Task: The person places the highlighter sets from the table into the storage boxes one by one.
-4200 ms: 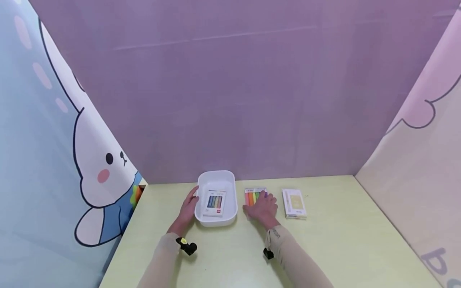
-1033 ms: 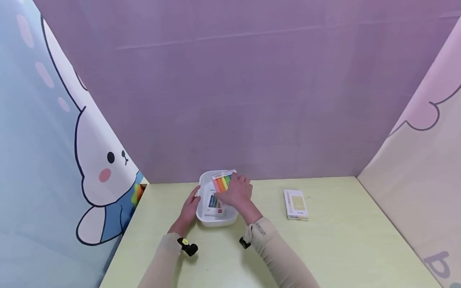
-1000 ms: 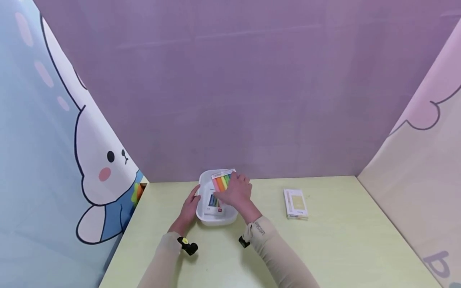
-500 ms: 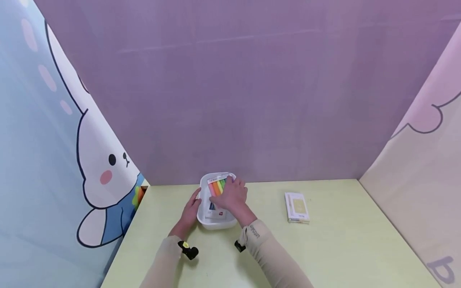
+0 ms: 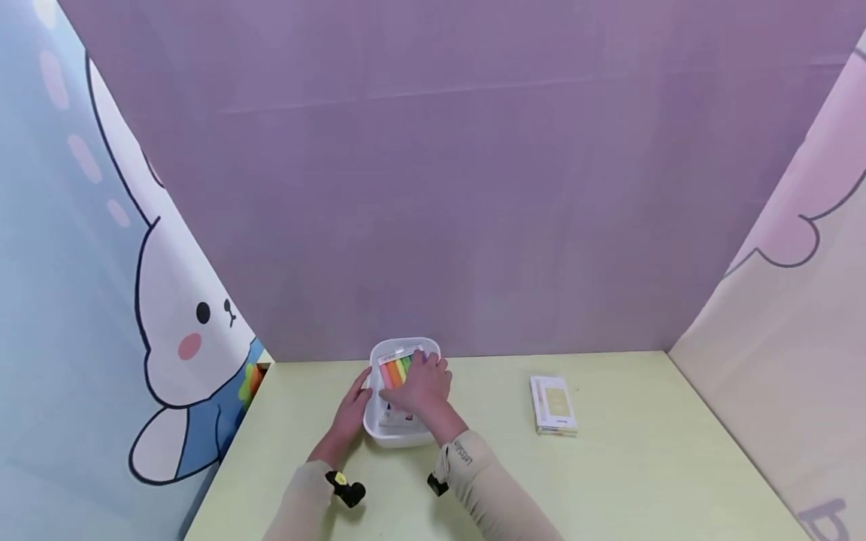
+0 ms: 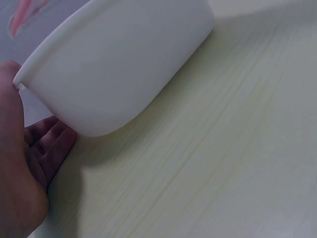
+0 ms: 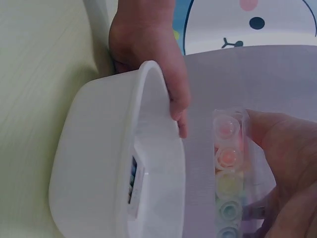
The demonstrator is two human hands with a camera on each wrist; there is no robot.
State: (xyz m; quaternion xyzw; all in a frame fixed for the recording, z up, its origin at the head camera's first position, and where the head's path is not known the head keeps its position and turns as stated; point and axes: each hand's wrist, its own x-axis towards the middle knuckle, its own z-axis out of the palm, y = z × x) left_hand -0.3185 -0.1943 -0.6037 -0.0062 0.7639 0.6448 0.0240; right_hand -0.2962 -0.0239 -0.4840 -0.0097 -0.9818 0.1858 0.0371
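Note:
My left hand (image 5: 352, 413) grips the left side of a white plastic basin (image 5: 404, 442); in the left wrist view its thumb is at the rim and its fingers lie against the outside. My right hand (image 5: 425, 385) holds a clear pack of highlighters (image 5: 392, 373) over the basin, and the round ends of the highlighters (image 7: 228, 157) face the right wrist camera, level with the basin's opening. Beneath the pack, a white box with a dark picture window (image 7: 134, 191) lies in the basin, partly covered by the pack and hand in the head view.
To the right on the pale wooden table (image 5: 643, 451) lies a small stack of white boxes (image 5: 553, 407), the top one with a yellowish panel. A purple backdrop (image 5: 433, 188) rises at the table's far edge, with printed cloth panels on both sides.
My right hand has lifted the highlighter pack from the table beside the basin and brought it left over the basin, lately shifting further left and lower. My left hand keeps its hold.

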